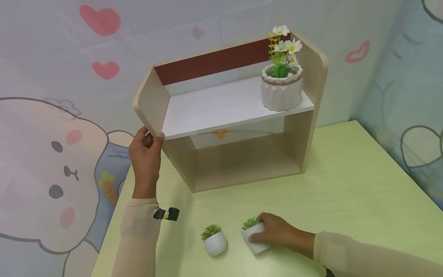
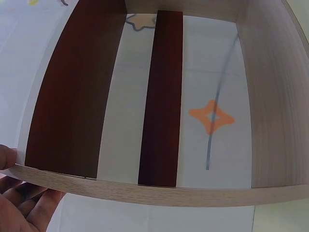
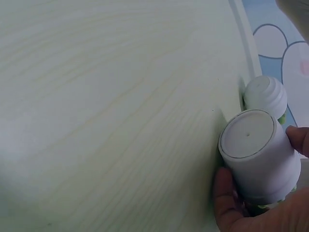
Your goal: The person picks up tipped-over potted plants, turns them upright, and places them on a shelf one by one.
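My left hand grips the left side panel of a small two-tier wooden shelf. In the left wrist view its thumb lies on one side of the panel edge, with the fingers on the other side. My right hand holds a succulent in a white pot low over the table, thumb and fingers around the pot. The right wrist view shows this pot's round base tipped toward the camera. Just left of it, a second succulent in a ribbed white pot lies tilted on the table.
A white fluted pot with daisy-like flowers stands at the right end of the shelf's upper board. The shelf sits on a pale green table. Behind it hangs a wall cloth printed with hearts and cartoon animals.
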Action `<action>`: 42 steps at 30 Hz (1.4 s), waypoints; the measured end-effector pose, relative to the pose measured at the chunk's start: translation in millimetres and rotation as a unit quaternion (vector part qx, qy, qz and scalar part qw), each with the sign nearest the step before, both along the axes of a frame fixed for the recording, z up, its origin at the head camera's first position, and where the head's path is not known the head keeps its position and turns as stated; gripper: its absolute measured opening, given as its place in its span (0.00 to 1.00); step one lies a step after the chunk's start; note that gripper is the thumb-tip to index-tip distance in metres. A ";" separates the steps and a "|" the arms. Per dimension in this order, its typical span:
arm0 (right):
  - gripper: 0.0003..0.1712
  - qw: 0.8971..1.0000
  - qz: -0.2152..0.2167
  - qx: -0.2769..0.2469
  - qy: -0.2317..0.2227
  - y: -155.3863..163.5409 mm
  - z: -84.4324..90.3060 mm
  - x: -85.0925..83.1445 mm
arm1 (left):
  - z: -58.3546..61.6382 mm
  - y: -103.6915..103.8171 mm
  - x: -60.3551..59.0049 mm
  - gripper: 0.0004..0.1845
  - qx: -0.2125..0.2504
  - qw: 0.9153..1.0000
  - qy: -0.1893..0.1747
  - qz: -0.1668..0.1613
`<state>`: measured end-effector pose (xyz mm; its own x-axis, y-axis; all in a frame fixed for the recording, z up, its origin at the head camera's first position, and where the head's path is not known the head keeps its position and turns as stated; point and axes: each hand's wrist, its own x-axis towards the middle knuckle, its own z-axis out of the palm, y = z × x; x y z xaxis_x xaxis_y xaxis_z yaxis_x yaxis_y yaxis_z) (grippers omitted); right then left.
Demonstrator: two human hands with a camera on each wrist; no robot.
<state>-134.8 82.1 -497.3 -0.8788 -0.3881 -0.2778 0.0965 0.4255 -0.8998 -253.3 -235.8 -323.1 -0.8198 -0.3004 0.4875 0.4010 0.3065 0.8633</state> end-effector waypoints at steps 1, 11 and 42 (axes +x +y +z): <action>0.34 1.000 -0.003 -0.002 -0.004 0.9 -0.8 0.4 | -0.3 0.4 0.2 0.22 0.000 1.000 0.000 -0.001; 0.44 0.998 -0.008 -0.058 -0.017 17.9 -2.2 1.4 | -2.8 0.3 1.5 0.22 -0.005 1.000 0.001 0.001; 0.48 0.952 0.105 0.039 0.284 37.8 -24.9 9.5 | -1.5 1.6 -2.4 0.21 0.009 1.000 0.011 0.005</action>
<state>-125.3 119.9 -522.2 -0.8009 -0.5699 0.1838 -0.4912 0.4497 -0.7460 -255.7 -234.2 -324.6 -0.8052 -0.3176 0.5007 0.4174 0.2962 0.8591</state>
